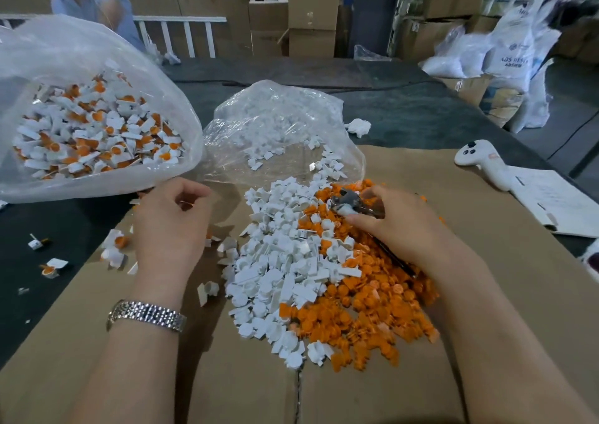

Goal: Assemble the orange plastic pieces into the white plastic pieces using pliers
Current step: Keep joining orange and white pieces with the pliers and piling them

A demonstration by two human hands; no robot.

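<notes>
Dark counter, flattened cardboard sheet on it in lower frame. On cardboard: white pieces, orange pieces, papers. White controller at cardboard's upper right edge. Clear bags upper left.

Matt brown cardboard sheet, glossy clear plastic bag, shiny metal watch band, matt white plastic pieces

I can make out blue print on the white sack at far right, too blurred to read.
</notes>
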